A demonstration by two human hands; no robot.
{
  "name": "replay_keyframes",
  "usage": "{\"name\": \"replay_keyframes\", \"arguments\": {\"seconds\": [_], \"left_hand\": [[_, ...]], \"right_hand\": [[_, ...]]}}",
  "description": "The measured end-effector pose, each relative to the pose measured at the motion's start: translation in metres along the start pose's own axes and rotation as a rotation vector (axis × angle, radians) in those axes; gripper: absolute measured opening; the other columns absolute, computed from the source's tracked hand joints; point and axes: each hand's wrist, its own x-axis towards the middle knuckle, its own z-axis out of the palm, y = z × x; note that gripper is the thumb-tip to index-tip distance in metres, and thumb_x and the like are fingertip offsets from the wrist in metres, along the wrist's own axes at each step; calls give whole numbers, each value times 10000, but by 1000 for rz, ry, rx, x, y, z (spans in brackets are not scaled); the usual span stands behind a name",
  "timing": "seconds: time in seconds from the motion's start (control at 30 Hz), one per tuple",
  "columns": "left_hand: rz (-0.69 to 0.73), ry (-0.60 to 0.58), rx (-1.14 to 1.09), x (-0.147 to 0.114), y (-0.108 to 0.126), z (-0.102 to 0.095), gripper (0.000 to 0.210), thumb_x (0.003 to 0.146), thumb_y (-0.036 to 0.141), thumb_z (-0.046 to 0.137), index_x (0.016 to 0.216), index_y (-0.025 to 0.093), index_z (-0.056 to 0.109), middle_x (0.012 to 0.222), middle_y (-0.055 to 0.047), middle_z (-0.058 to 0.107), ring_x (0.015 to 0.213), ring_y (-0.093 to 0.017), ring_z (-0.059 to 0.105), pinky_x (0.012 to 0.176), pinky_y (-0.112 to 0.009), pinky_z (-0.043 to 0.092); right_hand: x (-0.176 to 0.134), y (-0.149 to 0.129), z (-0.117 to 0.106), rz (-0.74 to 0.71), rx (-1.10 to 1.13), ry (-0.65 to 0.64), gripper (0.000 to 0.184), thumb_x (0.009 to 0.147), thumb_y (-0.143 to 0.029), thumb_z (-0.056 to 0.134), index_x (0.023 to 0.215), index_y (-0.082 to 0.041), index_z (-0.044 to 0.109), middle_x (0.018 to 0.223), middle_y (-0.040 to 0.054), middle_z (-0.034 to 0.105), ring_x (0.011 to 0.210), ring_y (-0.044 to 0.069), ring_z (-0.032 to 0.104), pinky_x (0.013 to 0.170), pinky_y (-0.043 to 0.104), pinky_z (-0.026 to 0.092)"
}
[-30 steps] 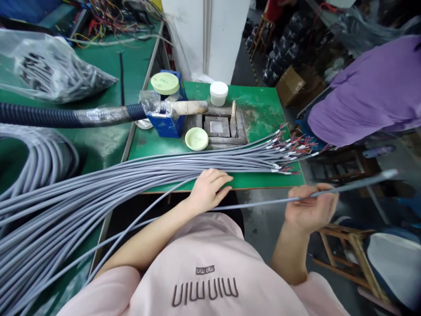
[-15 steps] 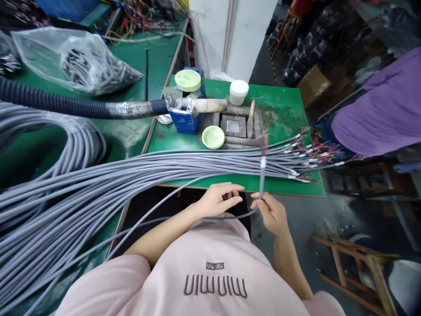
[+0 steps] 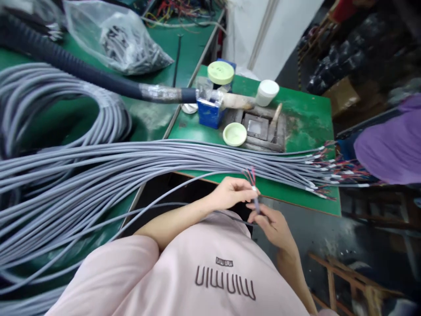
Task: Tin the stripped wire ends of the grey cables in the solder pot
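Note:
A grey cable (image 3: pixel 257 205) stands with its stripped end up, its red and dark wires (image 3: pixel 250 176) fanned out above a white band. My right hand (image 3: pixel 272 223) is closed round the grey sheath below the band. At the band, my left hand (image 3: pixel 232 193) pinches the cable between thumb and fingers. Just beyond my hands, a thick bundle of grey cables (image 3: pixel 197 159) lies across the green table, with its stripped, white-banded ends (image 3: pixel 324 169) at the right.
A dark square pot (image 3: pixel 258 127) sits in a worn frame, with a brush-like stick (image 3: pixel 275 118) beside it. Around it are a pale green dish (image 3: pixel 234 134), a white tub (image 3: pixel 267 92) and a hose (image 3: pixel 161 93). A person in purple (image 3: pixel 391 140) is at the right.
My left hand has closed on the cable's banded end, which has come down and toward it. My right hand keeps its hold. The whole view has shifted and tilted.

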Motion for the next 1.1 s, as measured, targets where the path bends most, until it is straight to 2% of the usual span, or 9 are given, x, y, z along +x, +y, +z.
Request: {"name": "replay_keyframes", "arguments": {"seconds": [0.07,0.13,0.3,0.37,0.47,0.7,0.9,1.0,1.1], "left_hand": [[5,-72,-37,-2,-6,3,390,670,478,781,766,110,691,675,-26,649,595,-86,560,598,-221,459],[25,-67,-63,-5,-9,2,393,673,463,785,826,112,698,670,-18,643,584,-75,540,577,-208,432],[32,160,-98,-15,-2,-11,421,644,420,807,924,121,704,625,6,620,549,-64,531,537,-188,416],[43,248,-129,-16,3,-16,398,631,411,812,885,126,703,628,5,630,535,-61,527,515,-178,413],[80,298,-176,-14,10,-18,356,600,375,831,817,129,694,648,6,647,508,-44,499,493,-166,406],[89,295,-187,-8,17,-10,297,590,323,841,700,131,644,601,25,621,490,-42,492,480,-163,420],[112,293,-216,-3,11,-10,297,639,355,821,751,135,656,630,5,661,495,-44,516,486,-150,433],[104,288,-248,-2,13,-10,298,645,368,821,724,132,657,620,1,659,497,-44,524,490,-144,429],[35,212,-306,-2,16,-7,323,619,370,840,679,121,643,588,1,638,482,-42,522,481,-139,421]], "right_hand": [[3,-2,2,33,37,76,314,967,-315,433,718,-212,594,670,-6,633,619,132,584,618,252,446],[6,-2,4,63,53,126,314,970,-301,435,701,-210,569,603,-26,587,552,112,538,571,238,422],[14,0,6,90,144,109,215,975,-312,439,953,-211,628,541,-55,513,472,92,464,486,217,381],[17,-2,7,94,169,76,232,979,-313,431,974,-200,633,539,-53,512,468,89,463,479,215,372],[19,-8,9,102,189,63,251,982,-318,420,964,-189,636,544,-49,515,472,88,468,479,215,369],[19,-15,13,88,150,123,234,982,-301,429,958,-194,635,538,-58,513,463,70,460,487,203,363],[20,-16,15,75,144,168,224,978,-301,435,930,-190,624,530,-59,498,457,67,446,492,203,365],[20,-16,14,106,240,131,231,971,-330,453,929,-188,630,536,-51,513,454,72,446,475,205,364],[20,-14,13,132,452,17,293,971,-395,436,952,-178,632,548,-33,549,436,82,451,430,209,350]]}}
